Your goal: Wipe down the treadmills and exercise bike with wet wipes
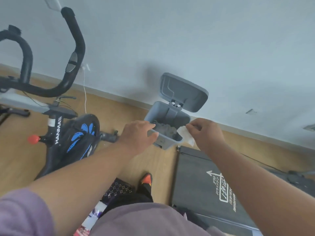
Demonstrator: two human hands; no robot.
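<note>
Both hands at the grey pedal bin (167, 142) | my left hand (138, 135) grips its front rim | my right hand (207, 133) pinches a used wet wipe (186, 135) over the opening | lid (183, 91) up | exercise bike (68, 132) left, treadmill (204, 183) right

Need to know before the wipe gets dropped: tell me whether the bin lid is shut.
No, the grey bin's lid stands raised while the right hand holds the wipe at the rim.

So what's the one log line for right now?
left hand: grips bin rim | right hand: pinches wipe over bin | lid: open
</note>
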